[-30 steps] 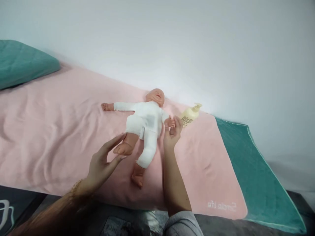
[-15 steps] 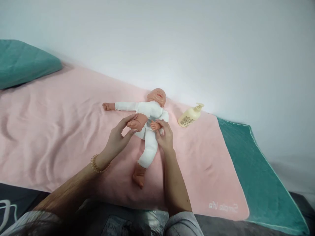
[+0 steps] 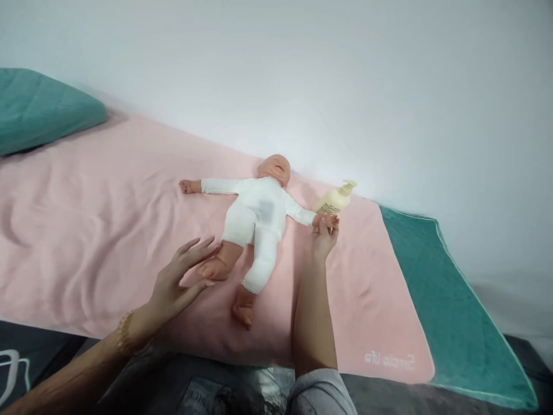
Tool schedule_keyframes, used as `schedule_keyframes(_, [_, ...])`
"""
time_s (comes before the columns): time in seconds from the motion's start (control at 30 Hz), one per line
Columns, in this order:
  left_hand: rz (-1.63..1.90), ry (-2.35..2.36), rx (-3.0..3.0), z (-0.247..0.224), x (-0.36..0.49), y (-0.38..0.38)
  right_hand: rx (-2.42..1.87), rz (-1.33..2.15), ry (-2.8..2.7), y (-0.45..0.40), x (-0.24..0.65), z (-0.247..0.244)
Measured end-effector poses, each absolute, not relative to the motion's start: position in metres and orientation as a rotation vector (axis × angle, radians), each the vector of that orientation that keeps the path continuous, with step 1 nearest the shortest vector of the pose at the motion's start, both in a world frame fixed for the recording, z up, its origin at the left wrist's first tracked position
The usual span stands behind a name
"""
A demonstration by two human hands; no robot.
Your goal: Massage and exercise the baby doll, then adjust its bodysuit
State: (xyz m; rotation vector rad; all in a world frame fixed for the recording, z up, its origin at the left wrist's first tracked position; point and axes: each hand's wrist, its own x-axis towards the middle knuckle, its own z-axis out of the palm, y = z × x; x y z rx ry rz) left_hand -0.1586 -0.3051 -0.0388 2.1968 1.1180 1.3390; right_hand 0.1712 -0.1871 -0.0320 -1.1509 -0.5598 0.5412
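Note:
A baby doll (image 3: 263, 210) with a white cloth body lies on its back on a pink blanket (image 3: 142, 230), its head toward the wall. A grey patch shows on its belly. My right hand (image 3: 325, 239) grips the doll's hand on the right, with that arm stretched out sideways. My left hand (image 3: 184, 276) is spread beside the doll's foot on the left, thumb and fingers apart; whether the fingertips touch the foot I cannot tell. Just behind my right hand a pale yellow pump bottle (image 3: 337, 199) leans, partly covered by the doll's hand.
The blanket lies over a green quilted cover (image 3: 449, 288), which shows at the right. A green pillow (image 3: 47, 109) is at the far left. Behind everything rises a white wall (image 3: 276, 75). A dark surface runs along the near edge.
The doll's arm has swung from its belly out to the right with my right hand. The raised leg has come down, and my left hand has drawn back and opened.

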Motion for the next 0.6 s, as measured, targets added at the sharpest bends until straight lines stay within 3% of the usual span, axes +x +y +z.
schedule_keyframes(0.3, [0.977, 1.159, 2.502, -0.065, -0.193, -0.338, -1.197, 0.65, -0.38, -0.188, 0.195, -0.043])
schedule_keyframes(0.6, [0.939, 1.202, 2.533, -0.092, -0.192, -0.34, -1.207, 0.687, -0.341, -0.19, 0.193, -0.044])
